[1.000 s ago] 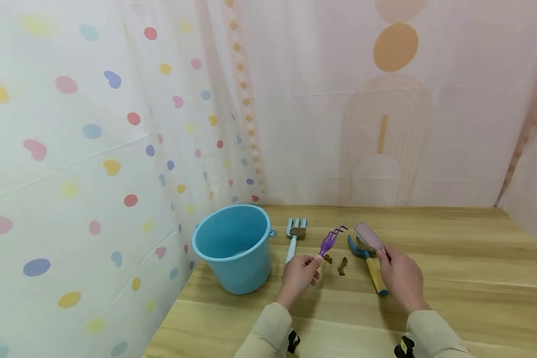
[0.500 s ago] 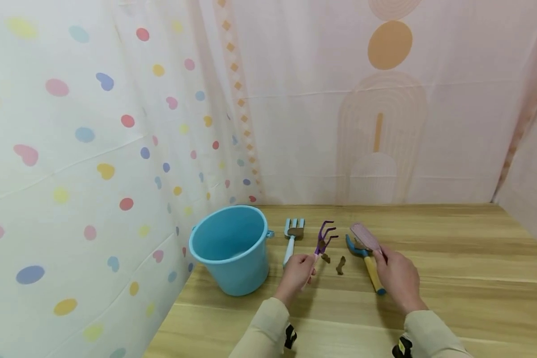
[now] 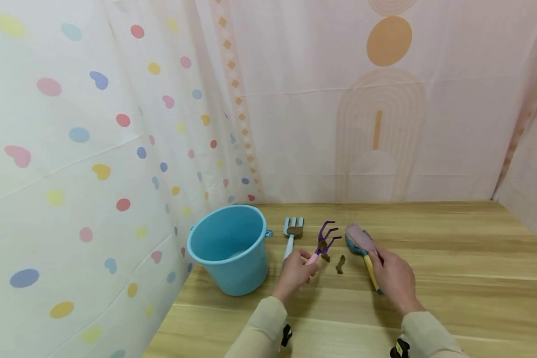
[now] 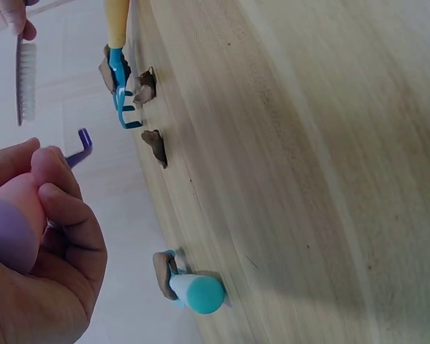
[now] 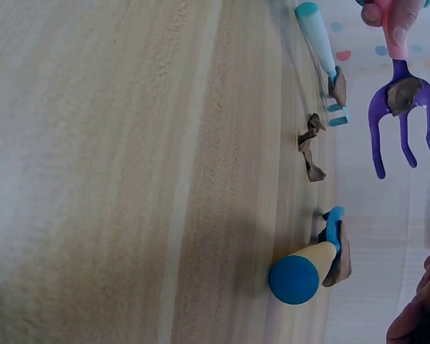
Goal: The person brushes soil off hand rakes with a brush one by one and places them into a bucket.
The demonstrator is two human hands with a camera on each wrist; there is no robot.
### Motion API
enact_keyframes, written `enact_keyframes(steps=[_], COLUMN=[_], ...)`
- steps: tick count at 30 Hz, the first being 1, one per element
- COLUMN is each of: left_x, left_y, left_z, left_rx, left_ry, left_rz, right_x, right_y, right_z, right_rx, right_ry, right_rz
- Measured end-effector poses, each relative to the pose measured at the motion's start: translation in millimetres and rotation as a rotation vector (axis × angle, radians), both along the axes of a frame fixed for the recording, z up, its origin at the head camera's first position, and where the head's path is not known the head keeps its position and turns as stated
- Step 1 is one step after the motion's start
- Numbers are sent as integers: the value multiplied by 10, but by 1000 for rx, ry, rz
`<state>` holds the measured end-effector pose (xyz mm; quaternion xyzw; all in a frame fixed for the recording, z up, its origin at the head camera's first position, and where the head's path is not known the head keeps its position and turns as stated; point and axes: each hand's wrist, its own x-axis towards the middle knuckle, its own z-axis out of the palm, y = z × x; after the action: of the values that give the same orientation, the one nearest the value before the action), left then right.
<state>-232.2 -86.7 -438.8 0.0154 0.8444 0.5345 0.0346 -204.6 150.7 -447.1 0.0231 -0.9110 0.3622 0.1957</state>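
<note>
My left hand (image 3: 295,272) grips a small hand rake (image 5: 400,70) by its pink handle. Its purple tines are raised above the table, and a dry brown scrap (image 5: 403,94) clings where they join. My right hand (image 3: 396,278) holds a mauve-backed brush (image 3: 361,238); pale bristles (image 4: 29,80) show along one side in the left wrist view. Brush and rake are apart. Under the brush in the head view lies a blue hand rake with a yellow handle (image 3: 372,271), its head partly hidden. The left wrist view shows a brown scrap on that head.
A light-blue bucket (image 3: 246,273) stands at the left of the wooden table (image 3: 465,258). Between it and the purple rake lies a light-blue garden fork (image 3: 291,243) bearing a brown scrap. Loose brown scraps (image 3: 340,264) lie between the hands. Curtains hang behind and at the left.
The left hand has turned the purple rake, so its tines now spread apart and the brown scrap shows. The right hand has shifted the brush slightly left, over the blue rake's head.
</note>
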Motion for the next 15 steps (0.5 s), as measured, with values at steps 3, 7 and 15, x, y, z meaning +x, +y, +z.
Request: enact_keyframes(steps=[3,7,15], left_x=[-24,-15,-19], left_y=[27,34,51], left_z=[-7,-20,-50], left_rx=[15,21,-42], left_ry=[23,57,82], left_rz=[-23,-47,-71], right_x=[3,22,-8], right_y=[17,26,49], right_z=[-3,-30,-60], right_rx=[6,5,11], right_ry=[15,31,79], right_rz=[-3,-1,-8])
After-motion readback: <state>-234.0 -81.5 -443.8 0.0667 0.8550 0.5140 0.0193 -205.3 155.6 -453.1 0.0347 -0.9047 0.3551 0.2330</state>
